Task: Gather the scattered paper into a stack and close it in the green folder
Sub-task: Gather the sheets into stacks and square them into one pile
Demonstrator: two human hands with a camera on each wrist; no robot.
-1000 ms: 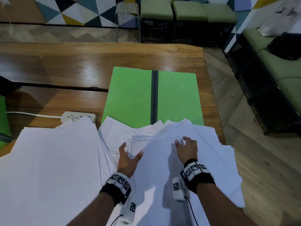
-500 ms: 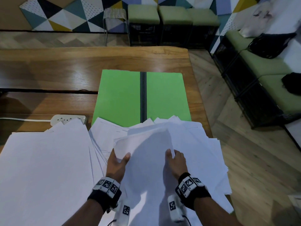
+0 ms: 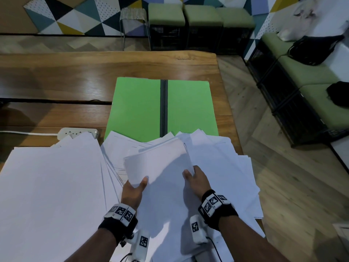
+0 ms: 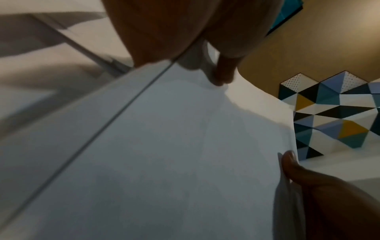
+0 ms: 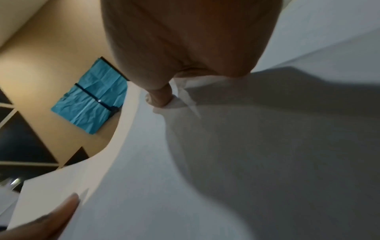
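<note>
A green folder (image 3: 137,108) lies open and flat on the wooden table (image 3: 56,76), its dark spine running away from me. White paper sheets (image 3: 222,167) are scattered across the near table, some overlapping the folder's near edge. Between both hands a bundle of sheets (image 3: 160,167) is lifted and tilted up toward me. My left hand (image 3: 135,188) grips its left edge, thumb on top. My right hand (image 3: 194,178) grips the right edge, thumb on top and fingers hidden behind the sheets. The wrist views show the held sheets (image 4: 164,146) (image 5: 226,162) from close up.
A large spread of white sheets (image 3: 51,195) covers the near left of the table. A white power strip (image 3: 75,132) with its cable lies left of the folder. The table's right edge drops to the floor; green benches (image 3: 311,87) and stools (image 3: 166,14) stand beyond.
Both hands went from lying on the flat papers to gripping a bundle by its sides and lifting it, drawing it toward me. The folder has not moved.
</note>
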